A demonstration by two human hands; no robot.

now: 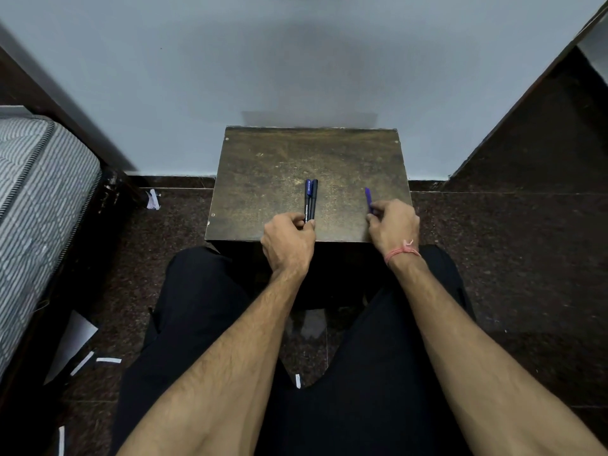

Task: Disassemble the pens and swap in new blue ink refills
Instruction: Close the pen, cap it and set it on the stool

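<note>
Dark wood carries our work: near the table's [263,166] front edge our left hand [289,241] pinches two pens [311,200] together, while our right hand [393,227] by the right edge grips a blue refill [368,198], seemingly ready for swapping.

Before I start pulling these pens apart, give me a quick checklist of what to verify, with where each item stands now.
1. Pens in reach: ok. Two dark pens lie side by side on the small wooden table.
2. Left hand grip: ok. Its fingers pinch the near ends of both pens.
3. Right hand grip: ok. It holds a thin blue-purple piece, tip pointing away.
4. That piece being a new refill: cannot tell.
5. Pens still assembled: ok, both look whole and capped.
6. Second refill at hand: not ok, none shows on the table.
</note>
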